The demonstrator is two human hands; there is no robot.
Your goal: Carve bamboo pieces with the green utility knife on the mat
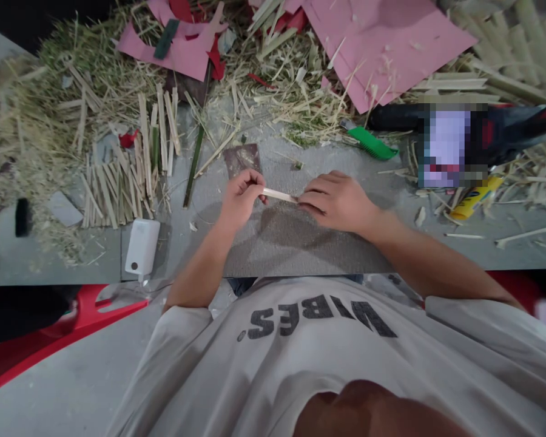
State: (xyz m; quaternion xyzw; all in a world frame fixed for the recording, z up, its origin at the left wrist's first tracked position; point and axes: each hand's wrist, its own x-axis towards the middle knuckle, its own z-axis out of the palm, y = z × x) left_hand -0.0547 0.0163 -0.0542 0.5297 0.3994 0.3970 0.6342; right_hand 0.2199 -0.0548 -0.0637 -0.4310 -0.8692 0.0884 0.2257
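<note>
A thin pale bamboo strip point(278, 195) lies flat between my two hands over the grey table point(300, 243). My left hand point(241, 197) is closed, pinching the strip's left end. My right hand point(337, 200) is closed on the strip's right end, fingers curled down and pressing it against the table. A small brown square of sandpaper point(242, 159) lies just beyond my left hand.
A row of cut bamboo sticks point(118, 188) lies to the left, with heaps of shavings behind. Pink paper sheets point(382, 42), a green comb-like tool point(373, 144), a yellow cutter point(475, 200), a white bottle point(142, 246) and a red chair point(95, 303) surround the work spot.
</note>
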